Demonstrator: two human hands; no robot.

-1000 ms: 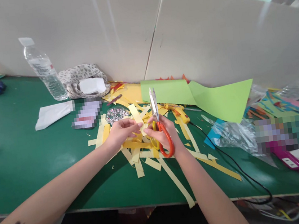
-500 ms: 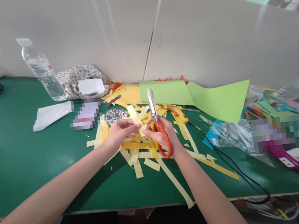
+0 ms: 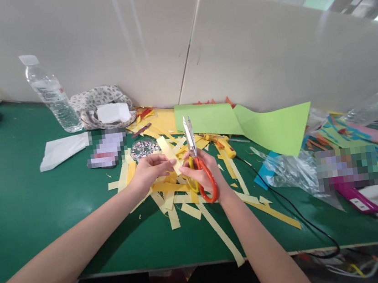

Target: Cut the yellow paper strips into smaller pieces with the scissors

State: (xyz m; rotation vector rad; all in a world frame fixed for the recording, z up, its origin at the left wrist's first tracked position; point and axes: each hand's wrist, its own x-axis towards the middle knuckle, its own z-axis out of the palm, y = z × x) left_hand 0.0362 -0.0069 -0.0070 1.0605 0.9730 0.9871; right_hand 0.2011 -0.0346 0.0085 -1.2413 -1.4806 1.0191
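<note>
Between both hands is a pale yellow paper strip point(image 3: 168, 152), tilted upward over a pile of cut strips. My left hand point(image 3: 149, 171) pinches its left edge with thumb and fingers. My right hand point(image 3: 204, 171) carries scissors point(image 3: 208, 180) with one red and one yellow handle loop, the blades pointing up and away from me. The right thumb and fingertips also touch the lower end of the strip. Beneath the hands, yellow paper strips point(image 3: 190, 211) lie scattered on the green table point(image 3: 82, 228). A round clear dish of small shiny pieces point(image 3: 144, 149) sits just behind my left hand.
A yellow glue gun point(image 3: 224, 147) with a black cord lies right of the hands. Green paper sheets point(image 3: 207, 118) lean at the back wall. To the left stand a water bottle point(image 3: 53, 98) and a patterned pouch point(image 3: 101, 101). Clear plastic point(image 3: 292, 172) and a magenta power strip point(image 3: 357, 196) lie rightward.
The view has shifted slightly. Both hands keep their grip on the paper strip, and the scissors stay in my right hand; little else differs.
</note>
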